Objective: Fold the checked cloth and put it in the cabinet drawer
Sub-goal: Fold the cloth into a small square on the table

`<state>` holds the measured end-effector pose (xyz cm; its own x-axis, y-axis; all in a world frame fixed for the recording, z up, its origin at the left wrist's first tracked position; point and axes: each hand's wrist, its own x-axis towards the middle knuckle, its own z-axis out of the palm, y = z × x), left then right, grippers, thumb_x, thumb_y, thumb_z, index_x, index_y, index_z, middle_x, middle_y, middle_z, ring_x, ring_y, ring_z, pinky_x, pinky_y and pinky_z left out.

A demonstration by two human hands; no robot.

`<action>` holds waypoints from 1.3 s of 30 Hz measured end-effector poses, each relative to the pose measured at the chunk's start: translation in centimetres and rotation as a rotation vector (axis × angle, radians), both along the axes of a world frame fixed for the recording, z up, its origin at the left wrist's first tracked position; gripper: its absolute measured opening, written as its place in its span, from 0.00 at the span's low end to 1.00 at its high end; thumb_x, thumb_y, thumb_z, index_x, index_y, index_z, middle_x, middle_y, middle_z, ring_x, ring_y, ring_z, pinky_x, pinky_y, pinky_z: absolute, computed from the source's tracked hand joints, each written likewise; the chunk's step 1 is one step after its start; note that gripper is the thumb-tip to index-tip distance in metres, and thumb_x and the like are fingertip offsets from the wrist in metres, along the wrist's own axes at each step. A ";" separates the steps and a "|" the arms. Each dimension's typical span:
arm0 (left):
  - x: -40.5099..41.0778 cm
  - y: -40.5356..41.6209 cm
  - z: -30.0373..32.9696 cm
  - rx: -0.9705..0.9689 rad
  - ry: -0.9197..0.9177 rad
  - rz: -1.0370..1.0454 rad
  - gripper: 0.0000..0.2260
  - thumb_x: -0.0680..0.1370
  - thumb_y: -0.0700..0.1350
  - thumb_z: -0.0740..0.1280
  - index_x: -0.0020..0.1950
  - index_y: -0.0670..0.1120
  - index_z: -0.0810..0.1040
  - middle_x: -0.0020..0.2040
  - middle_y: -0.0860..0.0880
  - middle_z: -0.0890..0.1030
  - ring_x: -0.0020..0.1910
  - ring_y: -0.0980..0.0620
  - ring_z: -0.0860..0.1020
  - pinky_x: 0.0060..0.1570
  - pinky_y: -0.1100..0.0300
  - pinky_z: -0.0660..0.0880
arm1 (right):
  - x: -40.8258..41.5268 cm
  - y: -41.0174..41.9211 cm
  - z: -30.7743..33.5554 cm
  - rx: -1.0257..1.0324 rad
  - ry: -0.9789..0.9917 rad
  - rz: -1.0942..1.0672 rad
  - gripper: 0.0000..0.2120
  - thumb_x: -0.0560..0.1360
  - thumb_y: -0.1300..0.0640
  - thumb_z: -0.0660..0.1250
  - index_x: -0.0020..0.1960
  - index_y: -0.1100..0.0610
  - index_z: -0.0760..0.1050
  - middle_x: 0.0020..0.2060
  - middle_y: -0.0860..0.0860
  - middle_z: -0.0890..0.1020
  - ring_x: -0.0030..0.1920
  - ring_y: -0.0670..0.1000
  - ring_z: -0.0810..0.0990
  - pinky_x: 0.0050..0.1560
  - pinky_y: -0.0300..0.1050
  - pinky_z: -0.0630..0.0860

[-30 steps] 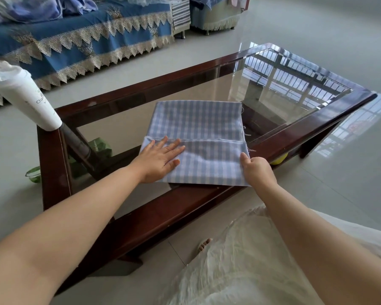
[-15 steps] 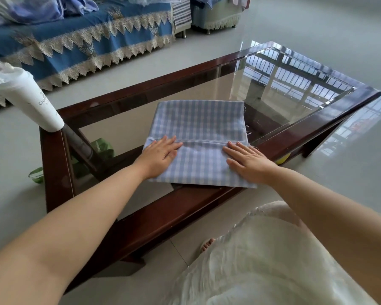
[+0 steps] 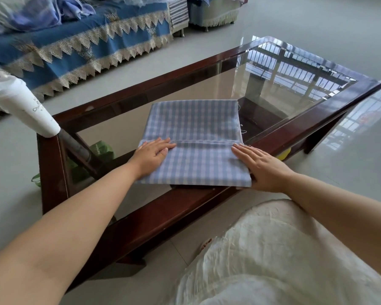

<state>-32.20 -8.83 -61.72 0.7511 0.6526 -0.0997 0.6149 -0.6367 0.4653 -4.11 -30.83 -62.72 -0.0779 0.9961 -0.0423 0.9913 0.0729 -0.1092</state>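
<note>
The blue-and-white checked cloth (image 3: pixel 196 137) lies folded flat on the glass top of the coffee table (image 3: pixel 185 205), its near edge over the wooden frame. A folded hem runs across it between my hands. My left hand (image 3: pixel 152 157) rests flat on the cloth's near left corner, fingers straight and pointing right. My right hand (image 3: pixel 260 166) lies flat on the near right corner, fingers stretched toward the hem, with the palm partly past the cloth's right edge. No cabinet or drawer shows in this view.
A white paper cup (image 3: pixel 24 108) stands on the table's left corner. A green bag (image 3: pixel 101 148) lies beneath the glass. A blue sofa with lace trim (image 3: pixel 75 40) runs along the back left. Grey tiled floor surrounds the table.
My right hand went from gripping the cloth's right edge to lying flat on it, then slid right toward the corner. My left hand shifted slightly left and stayed flat.
</note>
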 end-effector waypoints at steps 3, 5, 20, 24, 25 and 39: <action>0.1 0.2 -0.1 -0.041 -0.006 0.013 0.17 0.83 0.49 0.52 0.70 0.57 0.69 0.75 0.56 0.62 0.76 0.54 0.55 0.75 0.47 0.46 | -0.1 0.7 -0.1 0.142 0.014 -0.026 0.44 0.64 0.56 0.72 0.76 0.54 0.56 0.72 0.53 0.67 0.70 0.55 0.68 0.68 0.50 0.70; 0.0 0.4 0.0 -0.068 -0.015 0.017 0.17 0.83 0.49 0.51 0.70 0.57 0.69 0.75 0.56 0.63 0.76 0.54 0.55 0.75 0.48 0.46 | -0.2 1.4 0.3 0.186 -0.033 -0.016 0.41 0.64 0.55 0.73 0.74 0.53 0.62 0.69 0.53 0.72 0.63 0.57 0.76 0.57 0.50 0.78; -6.4 1.3 3.0 -0.579 -0.403 0.268 0.41 0.69 0.75 0.39 0.49 0.52 0.84 0.51 0.52 0.84 0.54 0.57 0.80 0.59 0.60 0.70 | -1.7 2.8 3.9 0.076 0.304 -0.592 0.29 0.78 0.38 0.53 0.37 0.63 0.74 0.28 0.53 0.75 0.34 0.57 0.75 0.35 0.46 0.67; -7.6 -2.0 1.5 -0.489 -0.536 0.230 0.38 0.68 0.77 0.45 0.60 0.54 0.77 0.55 0.52 0.82 0.57 0.60 0.78 0.58 0.64 0.72 | -2.1 2.7 3.4 0.141 0.540 -0.755 0.28 0.78 0.39 0.54 0.37 0.61 0.76 0.33 0.57 0.79 0.37 0.58 0.76 0.37 0.48 0.70; -7.3 -2.5 1.2 -0.409 -0.504 0.205 0.36 0.69 0.75 0.49 0.61 0.51 0.75 0.55 0.54 0.80 0.56 0.60 0.78 0.56 0.64 0.72 | -2.5 3.0 3.3 0.155 0.607 -0.790 0.26 0.79 0.40 0.54 0.39 0.61 0.76 0.36 0.57 0.80 0.39 0.59 0.77 0.40 0.49 0.71; -0.9 -1.0 1.9 0.012 0.042 0.496 0.18 0.83 0.49 0.49 0.54 0.38 0.72 0.49 0.39 0.77 0.42 0.46 0.70 0.43 0.54 0.65 | -3.0 5.2 3.3 -0.080 0.292 -1.010 0.27 0.80 0.39 0.45 0.58 0.57 0.74 0.51 0.58 0.79 0.45 0.59 0.75 0.43 0.48 0.70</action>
<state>-33.11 -9.78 -59.81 0.3456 0.9315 -0.1133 0.8631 -0.2681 0.4281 -7.10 -25.59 -59.46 0.7689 0.5987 -0.2244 0.5217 -0.7904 -0.3212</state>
